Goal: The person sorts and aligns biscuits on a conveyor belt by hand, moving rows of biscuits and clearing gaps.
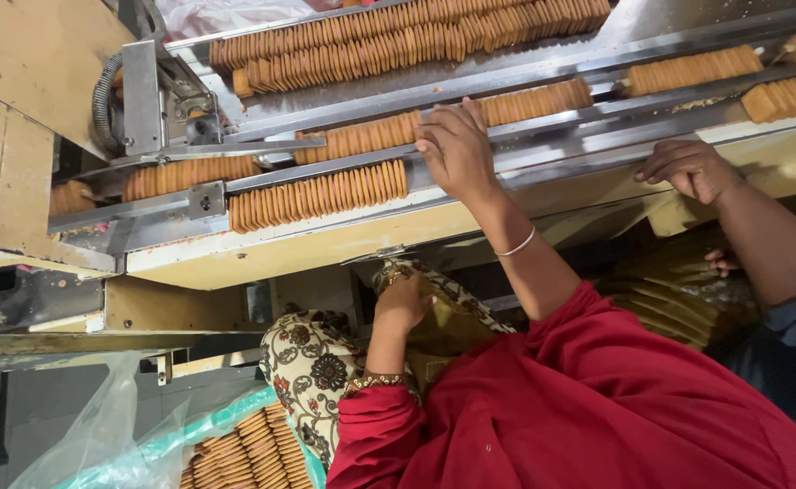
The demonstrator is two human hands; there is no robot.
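Note:
Rows of tan square biscuits (316,195) stand on edge in the metal lanes of a conveyor (543,149). My right hand (457,149), with a thin white bangle on the wrist, reaches up from a red sleeve. It lies on the middle row, fingers curled over a batch of biscuits (534,100). My left hand (402,303) is lower, under the conveyor's cream edge, closed on a fold of patterned cloth (312,362). What lies under that cloth is hidden.
Another person's hand (688,167), from a blue sleeve at the right, rests on the conveyor's edge. A clear and teal plastic bag (144,444) with stacked biscuits (244,453) sits at the bottom left. A metal bracket and motor (158,100) stand at the left end.

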